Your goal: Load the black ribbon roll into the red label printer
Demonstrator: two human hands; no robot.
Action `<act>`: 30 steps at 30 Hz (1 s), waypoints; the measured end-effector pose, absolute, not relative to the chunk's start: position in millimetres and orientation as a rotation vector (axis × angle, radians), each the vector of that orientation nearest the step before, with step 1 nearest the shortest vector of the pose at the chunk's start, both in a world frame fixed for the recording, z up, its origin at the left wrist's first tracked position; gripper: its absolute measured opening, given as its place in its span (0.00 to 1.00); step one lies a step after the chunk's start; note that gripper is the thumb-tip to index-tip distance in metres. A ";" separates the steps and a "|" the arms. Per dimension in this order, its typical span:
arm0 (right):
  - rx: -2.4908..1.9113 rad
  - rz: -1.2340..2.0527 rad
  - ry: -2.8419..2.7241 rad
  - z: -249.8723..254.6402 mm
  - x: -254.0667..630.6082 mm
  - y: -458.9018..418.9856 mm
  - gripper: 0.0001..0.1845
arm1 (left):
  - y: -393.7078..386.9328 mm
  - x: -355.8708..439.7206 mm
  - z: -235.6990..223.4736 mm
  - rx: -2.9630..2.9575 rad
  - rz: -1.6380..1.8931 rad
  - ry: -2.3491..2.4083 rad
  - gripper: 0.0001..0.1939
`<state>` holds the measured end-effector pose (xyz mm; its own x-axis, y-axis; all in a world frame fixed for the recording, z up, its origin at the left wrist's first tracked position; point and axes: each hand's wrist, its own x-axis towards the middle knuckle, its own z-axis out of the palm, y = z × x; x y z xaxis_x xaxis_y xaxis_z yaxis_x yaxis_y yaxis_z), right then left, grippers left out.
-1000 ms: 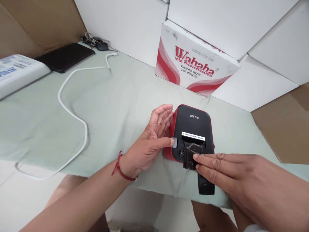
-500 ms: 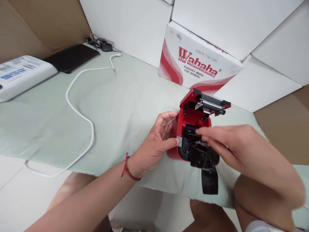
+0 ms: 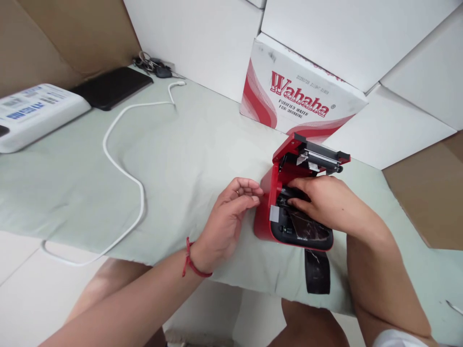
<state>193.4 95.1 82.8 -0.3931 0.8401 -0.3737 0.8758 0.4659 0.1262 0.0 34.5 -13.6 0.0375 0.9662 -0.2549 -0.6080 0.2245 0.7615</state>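
Note:
A small red label printer point(image 3: 265, 212) stands near the front edge of the cloth-covered table, its lid point(image 3: 318, 152) raised. Inside lies a roll of black labels with pale marbled veins point(image 3: 307, 225); a strip of the same black material point(image 3: 317, 271) hangs below the printer's front. My right hand point(image 3: 323, 200) reaches into the compartment, thumb and fingers around the roll, which it partly covers. Beside the printer's left wall is my left hand point(image 3: 231, 214), fingers loosely curled with nothing in them, the fingertips close to the red side.
Behind the printer leans a Wahaha water carton point(image 3: 302, 91) against white boxes point(image 3: 195, 43). To the left lie a white cable point(image 3: 125, 171), a white power strip-like block point(image 3: 39, 113), a black phone-like slab point(image 3: 114, 86) and keys point(image 3: 157, 67). A thin pale stick point(image 3: 454, 308) lies far right.
My right hand has moved deeper into the printer, and the black labels that stuck out over the front now lie inside. My left hand has let go of the printer's side.

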 end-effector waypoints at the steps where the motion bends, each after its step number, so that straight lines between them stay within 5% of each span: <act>1: 1.459 -0.155 2.367 84.3 196.2 93.4 0.13 | 35.9 -0.9 -12.5 0.489 1.288 0.860 0.12; 10: 1.427 -0.401 3.005 139.1 223.0 44.1 0.12 | 36.5 -15.9 2.5 0.647 1.289 0.756 0.14; 14: 1.412 -0.632 3.064 128.4 198.9 34.6 0.10 | 29.6 -19.8 4.1 0.841 1.297 0.614 0.25; 17: 1.396 -0.637 3.107 108.6 181.6 39.5 0.11 | 25.7 -20.6 5.3 1.014 1.267 0.594 0.25; 21: 1.439 -0.618 3.089 109.7 182.6 40.9 0.14 | 28.9 -24.3 10.1 1.118 1.264 0.779 0.16; 25: 1.900 -0.410 3.013 137.7 211.7 30.1 0.10 | 42.5 -38.0 12.9 1.063 1.186 1.222 0.18; 30: 1.739 -0.545 2.753 140.0 266.6 29.0 0.11 | 56.7 -55.4 1.5 1.500 0.622 1.724 0.18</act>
